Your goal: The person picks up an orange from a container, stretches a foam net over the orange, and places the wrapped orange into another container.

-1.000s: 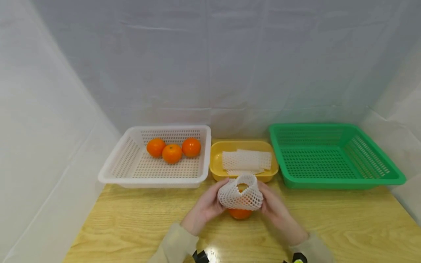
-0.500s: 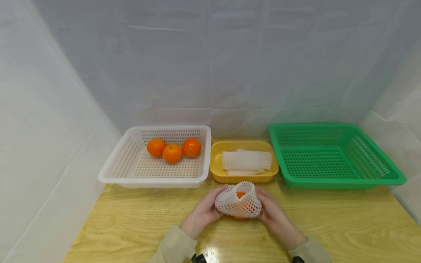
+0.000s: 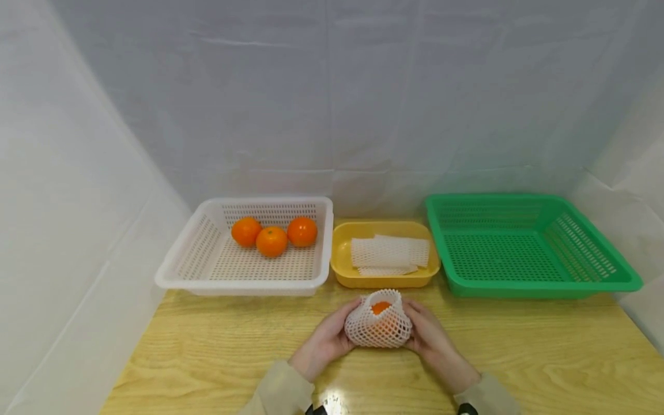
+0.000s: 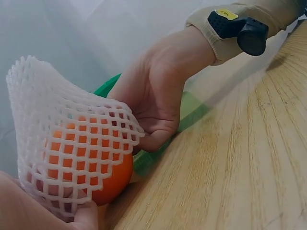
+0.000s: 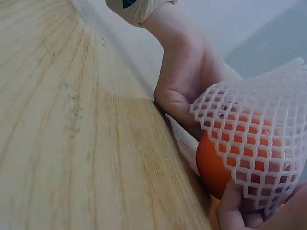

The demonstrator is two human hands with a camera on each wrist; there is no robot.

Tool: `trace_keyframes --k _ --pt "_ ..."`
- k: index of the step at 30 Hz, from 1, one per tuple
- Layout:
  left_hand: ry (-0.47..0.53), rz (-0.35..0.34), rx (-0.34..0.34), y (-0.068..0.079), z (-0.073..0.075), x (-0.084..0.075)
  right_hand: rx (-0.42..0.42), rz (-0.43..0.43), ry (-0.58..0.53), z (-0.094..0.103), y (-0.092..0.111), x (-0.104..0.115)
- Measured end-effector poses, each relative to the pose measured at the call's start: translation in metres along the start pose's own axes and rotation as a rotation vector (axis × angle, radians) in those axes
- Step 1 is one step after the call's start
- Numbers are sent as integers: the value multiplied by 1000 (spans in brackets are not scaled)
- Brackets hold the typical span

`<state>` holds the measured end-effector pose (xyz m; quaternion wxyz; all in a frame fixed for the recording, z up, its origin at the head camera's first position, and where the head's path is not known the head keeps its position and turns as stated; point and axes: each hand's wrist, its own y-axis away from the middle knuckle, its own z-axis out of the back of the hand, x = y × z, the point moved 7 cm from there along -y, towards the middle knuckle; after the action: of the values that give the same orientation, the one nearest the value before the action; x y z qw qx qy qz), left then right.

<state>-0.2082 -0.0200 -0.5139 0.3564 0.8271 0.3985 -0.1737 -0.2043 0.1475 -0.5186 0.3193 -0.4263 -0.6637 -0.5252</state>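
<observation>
A white foam fruit net (image 3: 374, 334) is stretched over an orange (image 3: 381, 308) at the front middle of the table. My left hand (image 3: 328, 341) grips the net's left side, and my right hand (image 3: 434, 344) grips its right side. The orange's top shows through the net's open upper end. In the left wrist view, the bare lower part of the orange (image 4: 115, 184) sticks out under the net's edge, close to the wood. Fingers of both hands are tucked at the net's lower rim, partly hidden by the mesh.
At the back left, a white basket (image 3: 233, 283) holds three oranges (image 3: 272, 241). A yellow tray (image 3: 386, 281) with several flat foam nets (image 3: 389, 252) stands in the middle. To the right is a green basket (image 3: 539, 285). Pale sheets (image 3: 332, 104) enclose the wooden table (image 3: 218, 346).
Both hands have drawn the net down over the orange. Its lower part showed below the net before; from the head view the mesh now covers its front. The baskets stay put.
</observation>
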Motion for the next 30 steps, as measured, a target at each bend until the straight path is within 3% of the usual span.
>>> trace_keyframes --k 8,16,26,30 --pt "-5 -17 -20 -2 0 1 -27 36 71 -1 3 2" --pt "9 -72 -54 0 -1 -4 5 31 0 -2 6 0" --pt "12 -131 -102 1 -7 -15 70 67 -52 -6 8 10" --pt "18 -156 -131 1 -8 -18 162 73 -31 -10 10 14"
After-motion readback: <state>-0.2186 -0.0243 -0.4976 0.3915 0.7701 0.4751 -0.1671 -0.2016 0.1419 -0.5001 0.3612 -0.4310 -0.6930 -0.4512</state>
